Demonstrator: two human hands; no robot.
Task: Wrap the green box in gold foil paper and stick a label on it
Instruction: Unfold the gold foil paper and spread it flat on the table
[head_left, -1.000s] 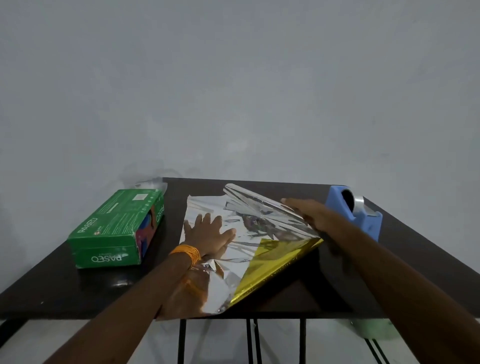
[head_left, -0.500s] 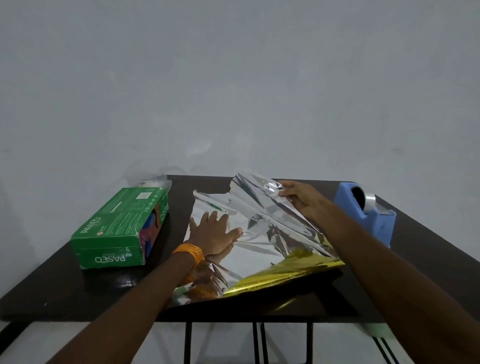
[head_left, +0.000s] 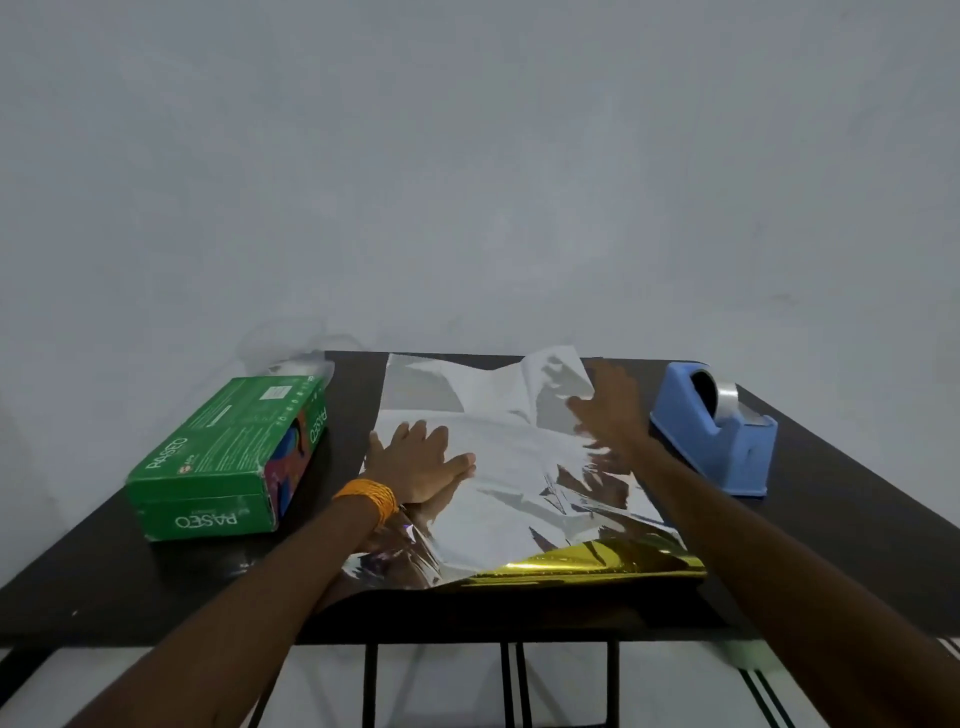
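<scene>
Dark table (head_left: 831, 519), green box (head_left: 228, 457) lengthwise front-to-back, left hand (head_left: 415, 465) flat on foil (head_left: 519, 493), right hand (head_left: 610, 410) blurred, fingers (head_left: 584, 408) spread

The foil sheet (head_left: 498, 467) lies on the table (head_left: 831, 519), the box (head_left: 228, 447) left of it, the tape dispenser (head_left: 717, 447) right of it, the left hand (head_left: 421, 462) on it, the right hand (head_left: 613, 405) over its far part.

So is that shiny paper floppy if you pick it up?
Probably floppy: the foil paper is creased and its far corner curls up. Likely light too, since a flat left hand pins it. Its glossy face may slip.
</scene>
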